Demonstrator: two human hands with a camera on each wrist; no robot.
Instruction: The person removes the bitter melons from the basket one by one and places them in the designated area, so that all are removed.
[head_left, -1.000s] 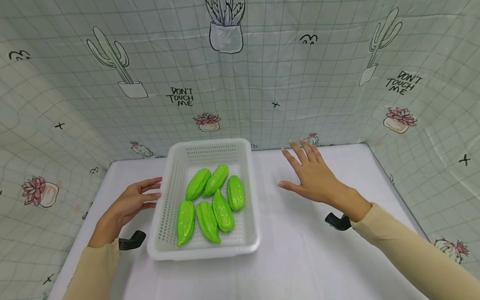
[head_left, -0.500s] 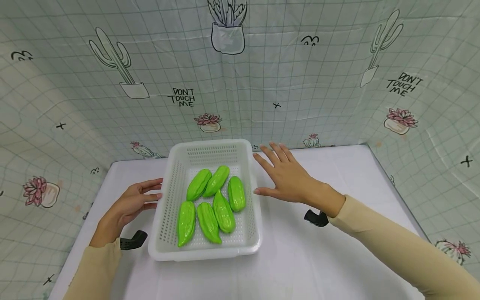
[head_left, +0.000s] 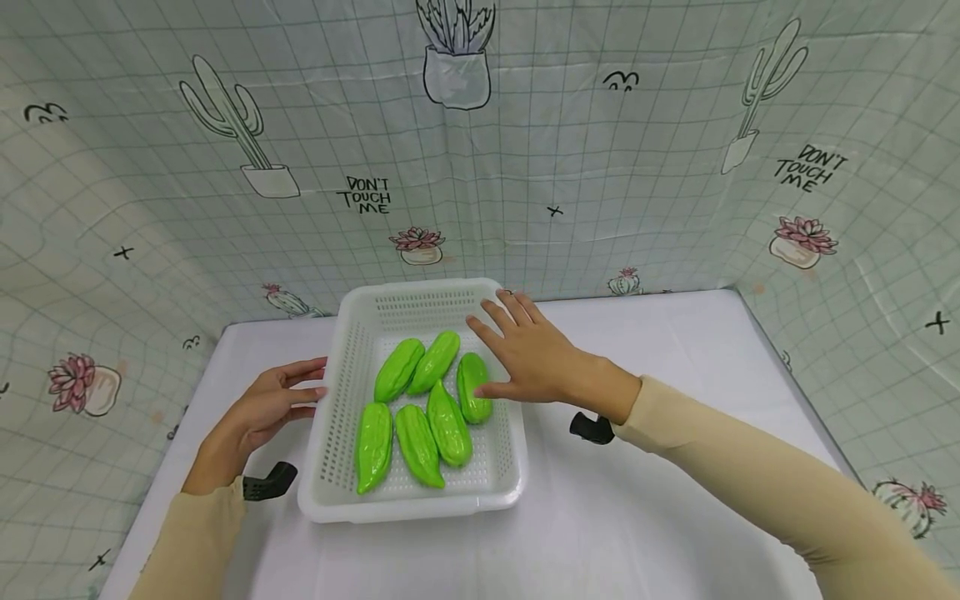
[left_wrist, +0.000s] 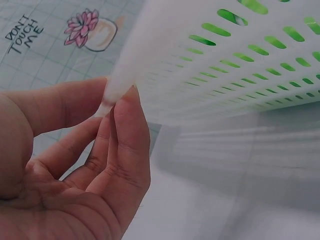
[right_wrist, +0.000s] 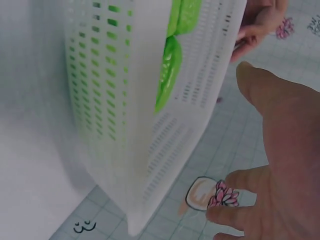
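Note:
A white perforated plastic basket (head_left: pixel 408 510) stands on the table, holding several glossy green, ridged vegetables (head_left: pixel 375 447) with pointed ends, like bitter melons. At its left side, my left hand (head_left: pixel 262 406) pinches the rim between thumb and fingers, plainest in the left wrist view. My right hand (head_left: pixel 534 357) hovers over the basket's right rim, fingers spread and holding nothing. Its thumb lies in front of the rightmost green vegetable (head_left: pixel 472 373) in the head view and covers part of it. The right wrist view shows a gap between that hand and the basket.
The white-covered table (head_left: pixel 645 500) extends to both sides of the basket. A grid-patterned cloth (head_left: pixel 517 167) with plant drawings encloses its back and sides. A black wrist mount (head_left: pixel 272 482) sits at the left wrist, another black mount (head_left: pixel 592 427) at the right.
My right hand has travelled left from above the table to over the basket's right rim, fingers still spread. The left hand, basket and green vegetables have stayed in place.

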